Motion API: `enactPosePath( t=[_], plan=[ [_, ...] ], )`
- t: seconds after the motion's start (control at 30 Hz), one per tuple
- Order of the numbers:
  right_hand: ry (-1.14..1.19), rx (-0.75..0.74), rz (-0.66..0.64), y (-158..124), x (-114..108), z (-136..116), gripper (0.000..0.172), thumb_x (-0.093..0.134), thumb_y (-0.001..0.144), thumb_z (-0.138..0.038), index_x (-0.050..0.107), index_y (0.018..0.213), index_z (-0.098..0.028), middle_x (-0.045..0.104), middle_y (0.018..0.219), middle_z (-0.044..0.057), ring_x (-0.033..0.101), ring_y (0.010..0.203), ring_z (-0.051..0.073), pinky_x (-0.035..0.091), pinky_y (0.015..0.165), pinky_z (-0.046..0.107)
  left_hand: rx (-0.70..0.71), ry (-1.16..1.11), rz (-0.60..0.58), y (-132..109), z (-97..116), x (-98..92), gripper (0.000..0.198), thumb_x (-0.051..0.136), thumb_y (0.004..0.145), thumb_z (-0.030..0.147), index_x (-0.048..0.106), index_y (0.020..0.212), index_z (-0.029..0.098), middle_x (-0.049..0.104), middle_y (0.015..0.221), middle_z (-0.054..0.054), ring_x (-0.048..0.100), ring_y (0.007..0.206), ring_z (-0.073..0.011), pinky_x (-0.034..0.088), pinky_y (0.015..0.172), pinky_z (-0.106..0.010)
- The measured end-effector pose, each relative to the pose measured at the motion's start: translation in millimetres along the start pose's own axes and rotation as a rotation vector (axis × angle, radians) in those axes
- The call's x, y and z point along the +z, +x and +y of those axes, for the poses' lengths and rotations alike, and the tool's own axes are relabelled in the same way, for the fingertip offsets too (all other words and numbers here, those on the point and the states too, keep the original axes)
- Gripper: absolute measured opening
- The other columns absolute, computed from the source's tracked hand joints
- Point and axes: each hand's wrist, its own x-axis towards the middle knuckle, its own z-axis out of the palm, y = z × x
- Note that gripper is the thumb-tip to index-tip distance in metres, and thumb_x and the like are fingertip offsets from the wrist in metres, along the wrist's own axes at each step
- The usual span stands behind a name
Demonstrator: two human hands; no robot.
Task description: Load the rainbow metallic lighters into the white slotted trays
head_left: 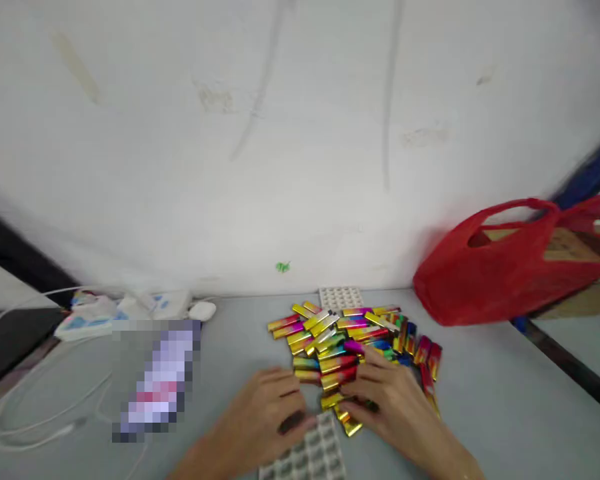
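Observation:
A pile of shiny lighters, in yellow, red, purple, green and blue metallic colours, lies on the grey table. My right hand is at the pile's near edge, its thumb and a finger closed round a gold lighter. Its index finger reaches over the lighters by a purple end. My left hand is curled at the upper left edge of a pale tray with a grid of square cells. Between its thumb and fingers shows something dark, too blurred to name. The tray's lower part runs out of view.
Behind the pile, another pale grid tray stands against the white wall. A red plastic bag with cardboard inside is at the right. On the left are a power strip, white cables and a blurred-out phone-like object.

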Motion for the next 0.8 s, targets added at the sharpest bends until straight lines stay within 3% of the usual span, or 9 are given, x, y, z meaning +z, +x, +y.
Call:
enactPosePath(
  t=[0.1, 0.27, 0.47, 0.63, 0.8],
  plan=[
    [-0.011, 0.061, -0.017, -5, -9, 5, 0.005, 0.090, 0.095, -0.026, 0.088, 0.100, -0.025, 0.077, 0.086, 0.001, 0.074, 0.098, 0.027, 0.053, 0.099, 0.042, -0.009, 0.017, -0.012, -3, -2, 1.5, 0.029, 0.071, 0.108, 0.035, 0.062, 0.084, 0.022, 0.074, 0.082, 0.002, 0.073, 0.080, -0.0185, 0.056, 0.083, -0.033],
    [-0.038, 0.132, -0.059, -10, -10, 17, 0.012, 0.091, 0.094, -0.033, 0.087, 0.105, -0.030, 0.073, 0.082, 0.000, 0.071, 0.090, 0.027, 0.052, 0.082, 0.039, 0.017, 0.018, 0.004, -4, -3, 6.3, 0.032, 0.061, 0.114, 0.035, 0.061, 0.084, 0.022, 0.073, 0.082, 0.002, 0.071, 0.075, -0.0163, 0.054, 0.078, -0.030],
    [-0.068, 0.090, -0.077, -11, -2, 21, 0.004, 0.086, 0.098, -0.028, 0.083, 0.098, -0.025, 0.072, 0.083, 0.001, 0.070, 0.089, 0.026, 0.055, 0.093, 0.042, 0.072, 0.091, 0.035, -3, -1, 5.4, 0.043, 0.046, 0.120, 0.041, 0.064, 0.086, 0.022, 0.071, 0.082, 0.003, 0.072, 0.078, -0.0160, 0.053, 0.077, -0.030],
    [-0.046, 0.083, -0.121, -12, 1, 23, 0.016, 0.076, 0.106, -0.035, 0.078, 0.094, -0.025, 0.072, 0.082, 0.000, 0.072, 0.093, 0.026, 0.055, 0.100, 0.043, 0.092, 0.136, 0.051, -2, -4, 1.1, 0.046, 0.040, 0.122, 0.041, 0.064, 0.087, 0.022, 0.071, 0.083, 0.003, 0.069, 0.074, -0.0158, 0.050, 0.074, -0.031],
    [0.068, 0.130, -0.117, -12, -5, 18, 0.025, 0.068, 0.111, -0.042, 0.074, 0.093, -0.026, 0.063, 0.078, -0.003, 0.067, 0.076, 0.020, 0.051, 0.110, 0.049, 0.108, 0.167, 0.053, -2, -11, -0.1, 0.045, 0.045, 0.121, 0.041, 0.061, 0.083, 0.022, 0.067, 0.080, 0.003, 0.065, 0.069, -0.0151, 0.044, 0.068, -0.032]
  ],
)
